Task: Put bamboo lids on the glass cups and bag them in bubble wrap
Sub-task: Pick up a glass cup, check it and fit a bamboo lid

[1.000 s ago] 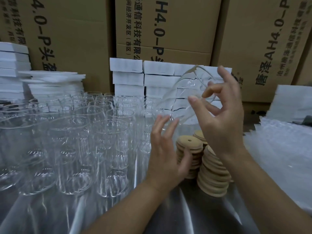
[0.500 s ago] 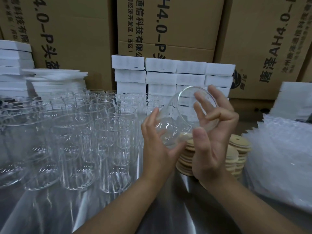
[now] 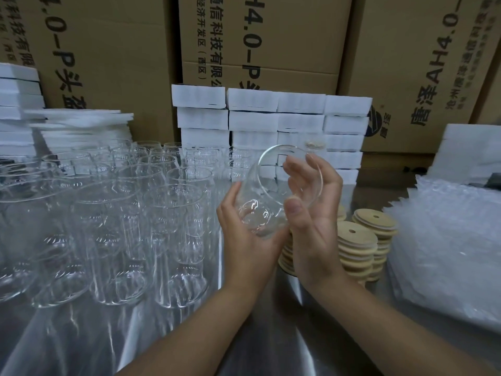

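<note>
A clear glass cup [image 3: 267, 195] is tilted in the air between my hands, its open rim pointing up and to the right. My left hand [image 3: 245, 241] cups its base from below. My right hand [image 3: 311, 213] wraps the rim side, thumb in front. Just behind my right hand stand stacks of round bamboo lids [image 3: 357, 240] with small holes. A pile of bubble wrap bags [image 3: 447, 240] lies at the right. Several more empty glass cups [image 3: 113, 213] stand crowded on the left half of the metal table [image 3: 271, 343].
White foam blocks [image 3: 271, 123] are stacked at the back centre, more foam sheets [image 3: 67, 123] at the back left and far right. Large printed cardboard boxes [image 3: 271, 42] wall off the back.
The cup came down from high in my right hand alone to between both hands. My left hand rose and took its base. The cup now sits lower and nearer me.
</note>
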Demonstrator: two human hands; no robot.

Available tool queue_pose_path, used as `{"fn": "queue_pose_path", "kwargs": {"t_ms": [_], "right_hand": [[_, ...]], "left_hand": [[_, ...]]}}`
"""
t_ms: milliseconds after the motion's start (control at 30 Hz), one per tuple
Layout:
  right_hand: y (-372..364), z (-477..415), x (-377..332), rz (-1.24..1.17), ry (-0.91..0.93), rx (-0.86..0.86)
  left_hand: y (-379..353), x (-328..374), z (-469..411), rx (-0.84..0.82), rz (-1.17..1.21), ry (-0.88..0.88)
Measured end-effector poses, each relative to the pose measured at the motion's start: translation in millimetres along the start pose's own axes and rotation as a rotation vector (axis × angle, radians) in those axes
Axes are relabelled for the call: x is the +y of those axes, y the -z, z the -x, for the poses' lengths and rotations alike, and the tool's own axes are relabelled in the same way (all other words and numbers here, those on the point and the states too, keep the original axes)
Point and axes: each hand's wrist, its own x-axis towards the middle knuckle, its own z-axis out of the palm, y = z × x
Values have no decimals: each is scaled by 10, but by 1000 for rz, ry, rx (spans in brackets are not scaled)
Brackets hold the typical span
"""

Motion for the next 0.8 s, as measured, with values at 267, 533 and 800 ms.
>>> {"fn": "queue_pose_path", "kwargs": {"t_ms": [267, 533, 800], "right_hand": [[-2, 31, 41, 40, -49, -34], [-12, 69, 39, 63, -48, -31], [10, 53, 21, -24, -78, 72]], "left_hand": [[-21, 12, -25, 11, 90, 110], [-20, 11, -15, 28, 64, 154], [20, -96, -51, 69, 64, 245]]}}
